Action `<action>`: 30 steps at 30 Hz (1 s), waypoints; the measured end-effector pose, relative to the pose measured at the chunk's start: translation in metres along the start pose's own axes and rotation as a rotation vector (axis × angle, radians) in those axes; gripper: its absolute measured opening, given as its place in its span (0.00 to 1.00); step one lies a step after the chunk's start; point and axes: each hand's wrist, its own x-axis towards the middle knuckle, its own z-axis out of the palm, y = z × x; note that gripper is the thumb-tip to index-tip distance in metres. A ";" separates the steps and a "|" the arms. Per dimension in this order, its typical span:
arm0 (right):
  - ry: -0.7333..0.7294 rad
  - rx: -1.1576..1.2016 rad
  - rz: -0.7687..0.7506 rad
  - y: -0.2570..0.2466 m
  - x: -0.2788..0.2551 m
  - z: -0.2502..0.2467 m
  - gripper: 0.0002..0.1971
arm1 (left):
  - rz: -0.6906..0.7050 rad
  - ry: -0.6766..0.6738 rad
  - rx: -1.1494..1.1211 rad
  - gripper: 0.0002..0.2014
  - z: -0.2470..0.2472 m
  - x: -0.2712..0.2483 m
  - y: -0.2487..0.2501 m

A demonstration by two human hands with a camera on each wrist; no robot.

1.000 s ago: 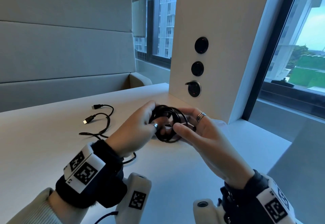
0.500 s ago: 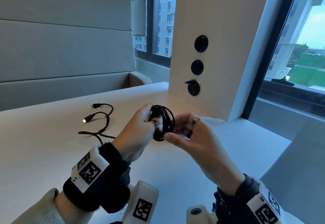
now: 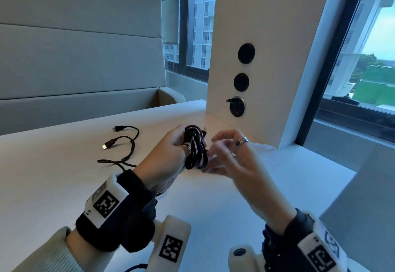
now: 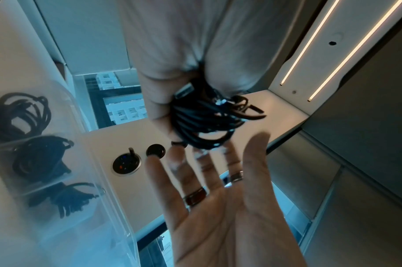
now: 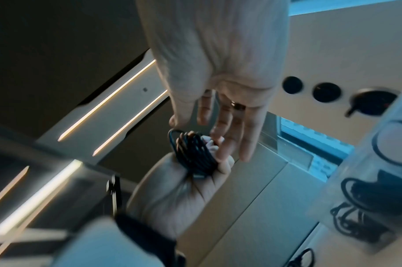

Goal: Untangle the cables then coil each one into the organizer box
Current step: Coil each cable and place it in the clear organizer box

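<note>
My left hand (image 3: 183,145) grips a coiled black cable (image 3: 195,147), held upright above the white table (image 3: 64,186). In the left wrist view the coil (image 4: 202,122) is bunched in the fingers with a plug showing. Just right of the coil my right hand (image 3: 215,154) has its fingers spread and straight, holding nothing. The right wrist view shows its fingertips (image 5: 222,144) close to the coil (image 5: 193,153). A second black cable (image 3: 126,145) lies loose on the table to the left. The clear organizer box (image 3: 267,150) sits behind my right hand.
The organizer box (image 4: 87,234) holds three coiled black cables in separate compartments. A white pillar (image 3: 267,36) with round sockets stands right behind the box. A window is at the right and a padded bench at the back left.
My right hand has let go of the coil and spread its fingers. My left hand has turned the coil edge-on and keeps hold of it.
</note>
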 end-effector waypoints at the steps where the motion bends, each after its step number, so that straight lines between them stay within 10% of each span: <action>1: -0.009 0.083 0.065 -0.002 0.001 -0.003 0.15 | 0.008 -0.047 0.008 0.15 0.000 -0.002 0.001; 6: -0.001 0.050 0.060 -0.008 0.003 -0.008 0.09 | -0.008 -0.245 -0.060 0.11 0.007 -0.007 0.004; 18: 0.173 0.032 -0.038 0.000 0.001 -0.012 0.04 | -0.047 -0.083 -0.149 0.22 0.001 -0.002 0.002; 21: 0.167 0.023 -0.046 -0.002 0.003 -0.011 0.04 | -0.023 -0.130 -0.008 0.08 0.001 -0.005 0.001; 30: 0.167 -0.286 -0.160 -0.005 0.011 -0.007 0.07 | 0.047 -0.231 0.588 0.14 -0.003 0.002 -0.013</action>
